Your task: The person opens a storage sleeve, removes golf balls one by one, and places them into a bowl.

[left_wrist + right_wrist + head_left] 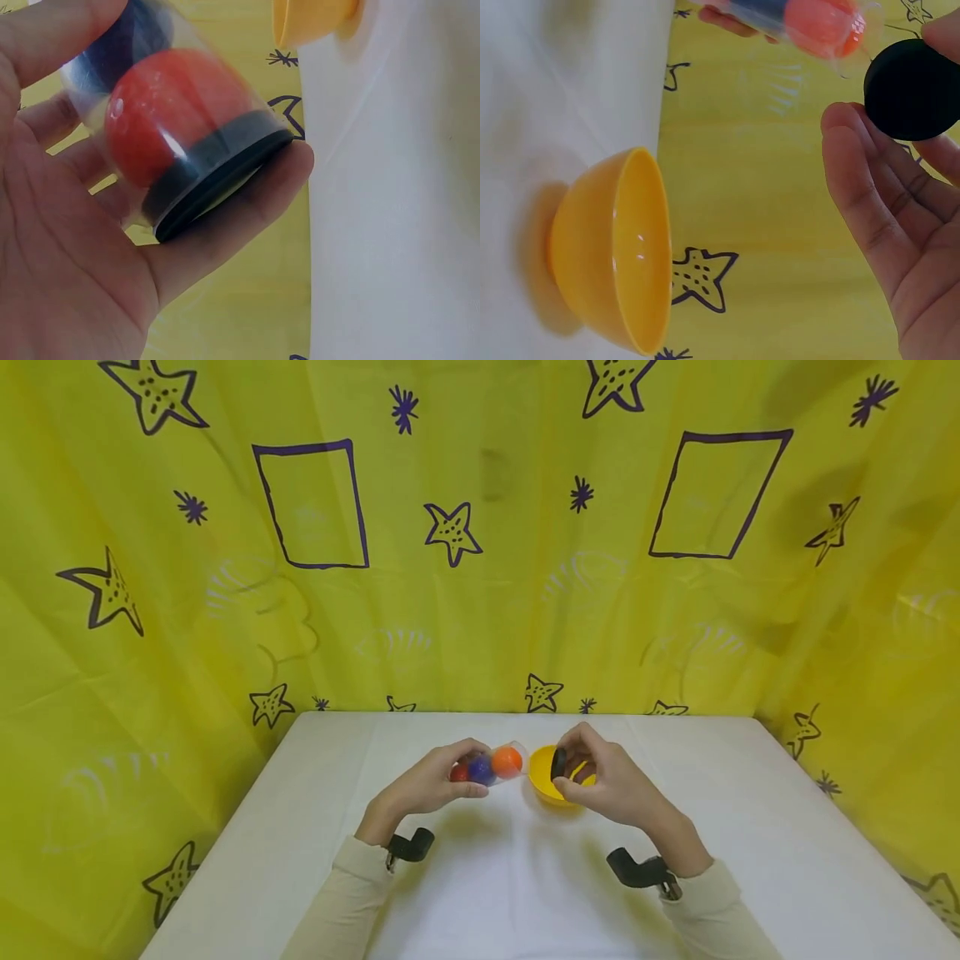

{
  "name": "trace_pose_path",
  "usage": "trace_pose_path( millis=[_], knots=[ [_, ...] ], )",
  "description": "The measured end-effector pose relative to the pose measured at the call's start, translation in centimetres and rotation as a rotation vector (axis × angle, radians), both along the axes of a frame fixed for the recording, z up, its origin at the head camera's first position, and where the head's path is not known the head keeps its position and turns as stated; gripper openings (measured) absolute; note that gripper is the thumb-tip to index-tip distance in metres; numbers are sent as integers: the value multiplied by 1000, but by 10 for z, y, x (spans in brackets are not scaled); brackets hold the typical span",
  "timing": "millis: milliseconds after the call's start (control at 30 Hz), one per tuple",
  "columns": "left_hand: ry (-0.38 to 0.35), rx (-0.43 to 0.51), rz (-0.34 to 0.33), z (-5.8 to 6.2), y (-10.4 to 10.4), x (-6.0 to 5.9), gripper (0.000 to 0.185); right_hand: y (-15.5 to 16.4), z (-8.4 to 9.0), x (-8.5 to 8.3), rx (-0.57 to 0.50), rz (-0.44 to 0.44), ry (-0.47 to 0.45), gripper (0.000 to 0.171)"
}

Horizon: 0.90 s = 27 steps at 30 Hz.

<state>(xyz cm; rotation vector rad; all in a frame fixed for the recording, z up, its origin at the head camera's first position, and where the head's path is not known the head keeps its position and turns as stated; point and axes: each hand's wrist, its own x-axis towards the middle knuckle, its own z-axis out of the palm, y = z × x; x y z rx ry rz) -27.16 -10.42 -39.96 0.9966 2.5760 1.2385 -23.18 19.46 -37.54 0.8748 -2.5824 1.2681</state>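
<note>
My left hand point(427, 783) grips a clear plastic tube point(522, 749), tilted sideways above the table. Inside it sit a red ball point(176, 112), a blue ball point(481, 769) and an orange ball point(507, 762) in a row. A black base point(225, 176) closes the end beside the red ball. The other end, by the orange ball, is uncapped and points toward the yellow bowl point(543, 789). Between thumb and fingers my right hand point(618, 781) pinches a round black cap point(911, 90), held over the bowl and apart from the tube.
The bowl stands upright on a white-covered table point(480, 893). Behind and at both sides hangs a yellow curtain point(510, 635) with purple stars and frames, close to the table's back edge. A dark camera mount sits on each wrist.
</note>
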Motion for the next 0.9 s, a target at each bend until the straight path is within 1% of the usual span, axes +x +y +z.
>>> trace_pose_path(
  millis=[133, 233, 500, 633, 733, 900],
  knots=[
    [4, 25, 25, 0, -1, -1, 42, -4, -5, -2, 6, 7, -52, 40],
    [14, 38, 48, -1, -2, -3, 43, -7, -10, -5, 10, 17, -74, 42],
    [-7, 72, 130, 0, -11, -6, 46, -17, -25, -13, 42, 76, -105, 37],
    [3, 81, 153, -1, -14, -9, 48, -22, -35, -16, 73, 121, -95, 36],
    [16, 83, 169, -1, -15, -11, 49, -25, -42, -17, 122, 133, -103, 36],
    [12, 93, 196, -2, -17, -12, 51, -34, -52, -17, 182, 133, -158, 38]
  ],
)
